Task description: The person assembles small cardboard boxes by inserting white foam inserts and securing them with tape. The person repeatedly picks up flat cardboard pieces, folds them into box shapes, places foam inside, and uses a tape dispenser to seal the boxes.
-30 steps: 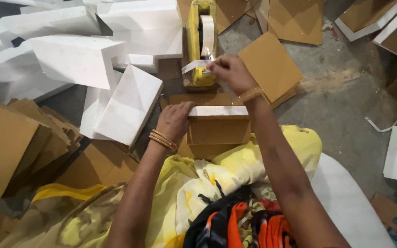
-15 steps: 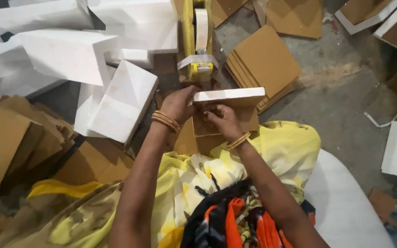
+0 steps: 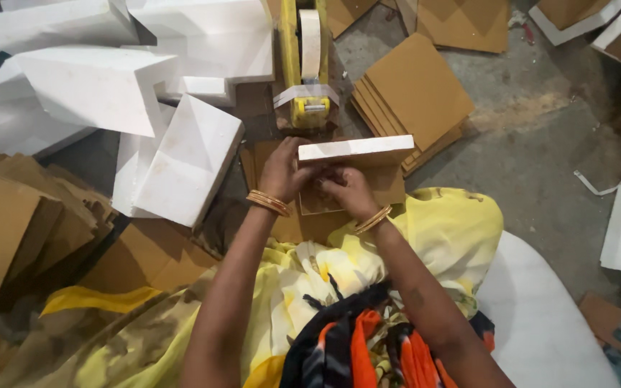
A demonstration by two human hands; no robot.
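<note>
Fingers of right hand and left hand pressed together against small cardboard box, likely smoothing tape at its near face. Probably calls next for fresh strip from yellow tape dispenser just beyond.

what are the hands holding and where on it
Both hands hold a small cardboard box with a white top edge. The left hand grips its left end; the right hand presses its brown front face, below the white edge.
</note>
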